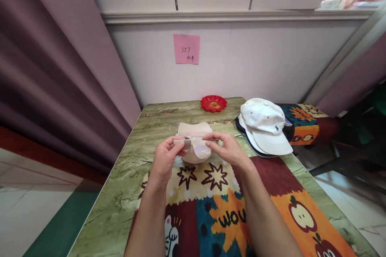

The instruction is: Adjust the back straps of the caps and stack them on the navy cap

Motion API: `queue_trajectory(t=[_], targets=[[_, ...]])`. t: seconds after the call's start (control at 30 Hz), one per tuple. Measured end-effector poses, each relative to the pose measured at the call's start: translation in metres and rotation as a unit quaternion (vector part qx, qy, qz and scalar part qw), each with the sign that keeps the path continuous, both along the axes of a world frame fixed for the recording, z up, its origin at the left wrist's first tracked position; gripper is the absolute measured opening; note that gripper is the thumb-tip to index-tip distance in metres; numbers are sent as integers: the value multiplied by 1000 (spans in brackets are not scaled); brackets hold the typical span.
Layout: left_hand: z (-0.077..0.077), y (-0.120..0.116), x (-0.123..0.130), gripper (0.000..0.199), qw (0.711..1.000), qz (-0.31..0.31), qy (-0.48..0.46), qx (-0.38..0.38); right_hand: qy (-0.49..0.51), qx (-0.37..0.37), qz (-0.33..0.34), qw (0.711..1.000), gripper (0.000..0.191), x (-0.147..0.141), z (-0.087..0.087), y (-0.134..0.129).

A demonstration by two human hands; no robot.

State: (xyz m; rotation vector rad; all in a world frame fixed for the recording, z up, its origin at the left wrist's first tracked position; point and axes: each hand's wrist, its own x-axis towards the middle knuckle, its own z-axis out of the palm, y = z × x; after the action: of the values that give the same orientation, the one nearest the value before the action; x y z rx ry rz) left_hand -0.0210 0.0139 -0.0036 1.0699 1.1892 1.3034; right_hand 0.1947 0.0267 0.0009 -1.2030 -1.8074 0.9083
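Note:
A beige cap [193,128] lies on the table in front of me, its brim toward the wall and its back opening facing me. My left hand [170,152] pinches the left part of the cap's back strap, near a small greyish buckle or label [187,142]. On the right part of the same strap, my right hand [224,146] is closed between thumb and fingers. The strap is stretched level between both hands. Part of the cap is hidden behind my fingers.
White caps [262,116] are stacked over a dark one at the right of the wooden table [120,192]. A red scalloped dish [213,103] stands near the wall. A colourful cloth [211,209] covers the near part. A pink note [186,49] is on the wall.

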Motion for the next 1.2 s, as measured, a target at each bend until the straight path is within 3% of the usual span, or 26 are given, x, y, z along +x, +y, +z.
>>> queue_trajectory(t=[0.17,0.33,0.47,0.63,0.93,1.07,1.2], targets=[[-2,2,0,27,1000,-2,4,4,33,28,-29,999,28,9,-7,6],[-5,4,-1,36,988,41,102,105,12,16,-1,1000,25,15,-2,4],[-7,4,-5,41,965,-11,202,164,-20,-14,45,999,25,21,0,2],[-6,4,-8,30,956,-78,231,163,-50,-11,72,996,21,29,-6,4],[-16,7,1,40,939,-61,274,200,-17,-21,98,995,26,14,-6,5],[-19,7,10,29,941,-36,268,206,-24,-14,102,994,24,7,-4,4],[-16,4,15,20,975,-21,161,148,-49,29,88,995,24,0,-1,1]])
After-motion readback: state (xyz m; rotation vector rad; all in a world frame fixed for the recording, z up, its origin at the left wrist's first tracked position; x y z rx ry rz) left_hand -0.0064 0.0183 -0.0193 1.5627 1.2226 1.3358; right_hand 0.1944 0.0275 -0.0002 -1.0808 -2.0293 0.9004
